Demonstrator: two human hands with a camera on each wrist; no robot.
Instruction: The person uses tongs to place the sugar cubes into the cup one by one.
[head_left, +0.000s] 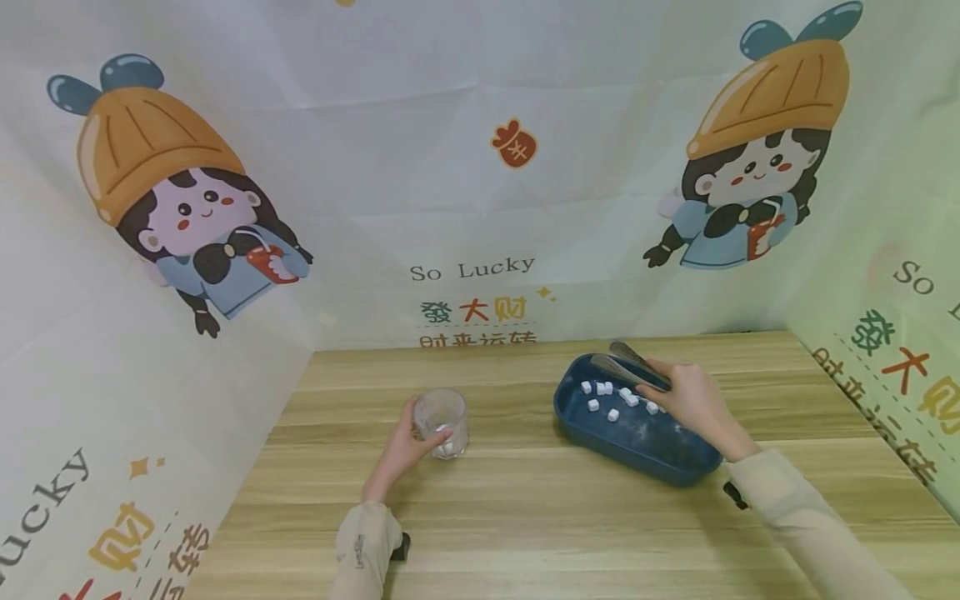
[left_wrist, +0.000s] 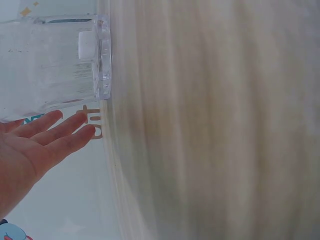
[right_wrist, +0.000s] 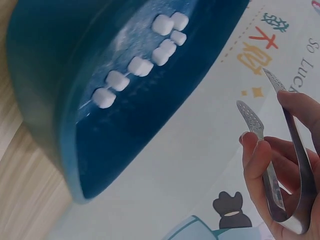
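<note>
My left hand point(head_left: 402, 452) holds a clear glass point(head_left: 452, 402) upright on the table, thumb across its near side and fingers round the far side. In the left wrist view a small white cube point(left_wrist: 86, 45) lies at the bottom of the glass. My right hand point(head_left: 696, 402) grips metal tongs point(head_left: 613, 367) with perforated tips, held above a dark blue tray point(head_left: 624, 454). Between the tong tips is a gap with nothing in it, as the right wrist view shows. Several white cubes point(right_wrist: 104, 98) are scattered on the tray's floor.
The wood-grain table point(head_left: 517, 517) carries the glass at left of centre and the tray to the right. A printed pale cloth point(head_left: 480, 200) hangs behind the table and along both sides. Bare tabletop lies between glass and tray.
</note>
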